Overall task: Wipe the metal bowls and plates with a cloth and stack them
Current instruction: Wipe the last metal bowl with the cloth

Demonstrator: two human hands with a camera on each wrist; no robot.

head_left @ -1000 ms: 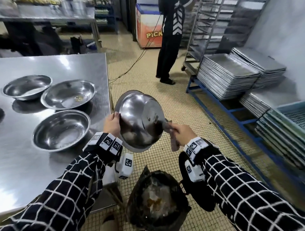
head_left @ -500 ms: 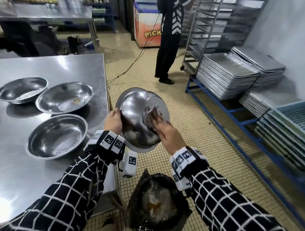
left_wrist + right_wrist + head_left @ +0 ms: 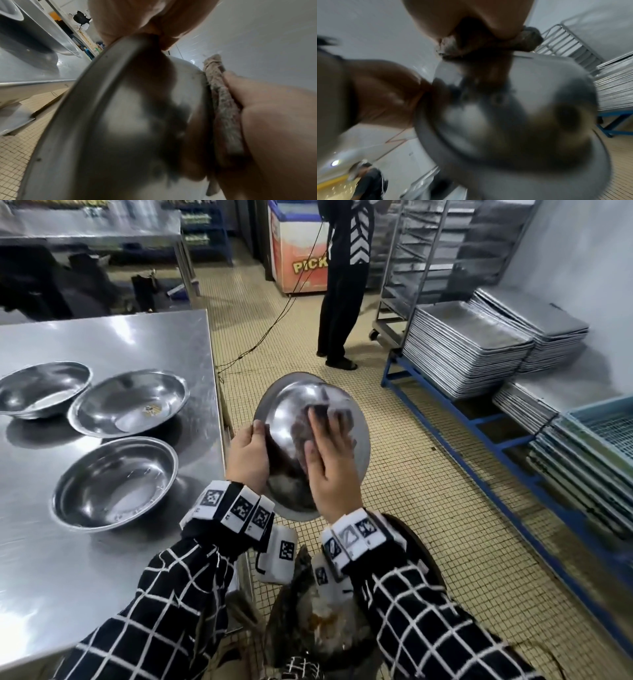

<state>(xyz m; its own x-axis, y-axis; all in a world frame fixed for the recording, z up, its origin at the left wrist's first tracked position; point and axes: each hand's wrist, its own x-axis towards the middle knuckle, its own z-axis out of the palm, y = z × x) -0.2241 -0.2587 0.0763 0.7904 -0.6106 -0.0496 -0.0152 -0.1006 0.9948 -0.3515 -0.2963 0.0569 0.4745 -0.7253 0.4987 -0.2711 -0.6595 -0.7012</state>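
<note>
Nearest to me, below my wrists, a dark bin (image 3: 318, 631) lined with a bag stands on the tiled floor (image 3: 428, 474); its contents are too blurred to name.

Above the bin, off the bench's edge, I hold the metal bowl (image 3: 291, 419) in the air, tilted, its outer underside turned toward me. My left hand (image 3: 247, 455) grips the bowl's rim on its left side, thumb on the outside, the other fingers hidden behind the rim. My right hand (image 3: 330, 460) lies flat with straight fingers, pressing the cloth (image 3: 322, 409) against the bowl's underside; this grip is released, not curled. In the left wrist view the cloth (image 3: 223, 108) appears folded, sandwiched between palm and metal.

To my left, the steel bench (image 3: 102, 559) carries three more bowls, all upright and apart from one another: the nearest bowl (image 3: 116, 484) close to the bench's right edge, a middle bowl (image 3: 128, 402) beyond it with a small yellowish spot inside, and a far-left bowl (image 3: 41, 390) partly cut by the frame.

To my right, stacked metal trays (image 3: 466, 350) rest on a blue rack (image 3: 479, 419), with blue mesh crates (image 3: 603, 426) at the frame's edge.

Farthest, a person in dark clothing (image 3: 342, 285) stands on the floor, beside a wheeled tray rack (image 3: 421, 251) and an orange chest freezer (image 3: 298, 251).
</note>
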